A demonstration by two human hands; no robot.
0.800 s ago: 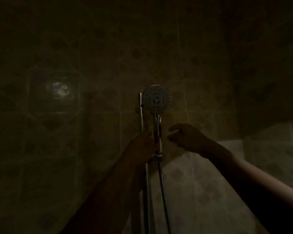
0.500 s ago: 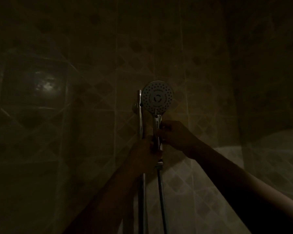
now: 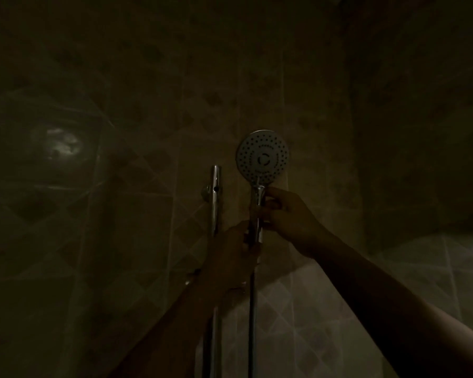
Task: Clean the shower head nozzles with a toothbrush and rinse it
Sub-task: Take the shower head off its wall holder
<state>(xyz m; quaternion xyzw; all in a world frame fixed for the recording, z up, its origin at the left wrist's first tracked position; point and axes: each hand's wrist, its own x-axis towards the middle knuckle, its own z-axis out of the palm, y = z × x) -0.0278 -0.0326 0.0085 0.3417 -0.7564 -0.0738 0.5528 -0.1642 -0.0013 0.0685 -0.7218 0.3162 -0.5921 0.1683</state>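
Now that the right hand [image 3: 290, 216] has closed around the handle just under the shower head [image 3: 262, 156], joining the left hand [image 3: 230, 257] gripping lower, it's off to the right of the rail [image 3: 215, 197], so scrubbing's next, no toothbrush visible.

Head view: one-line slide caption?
Both hands grip the shower head handle beside the chrome rail in a dim tiled shower.
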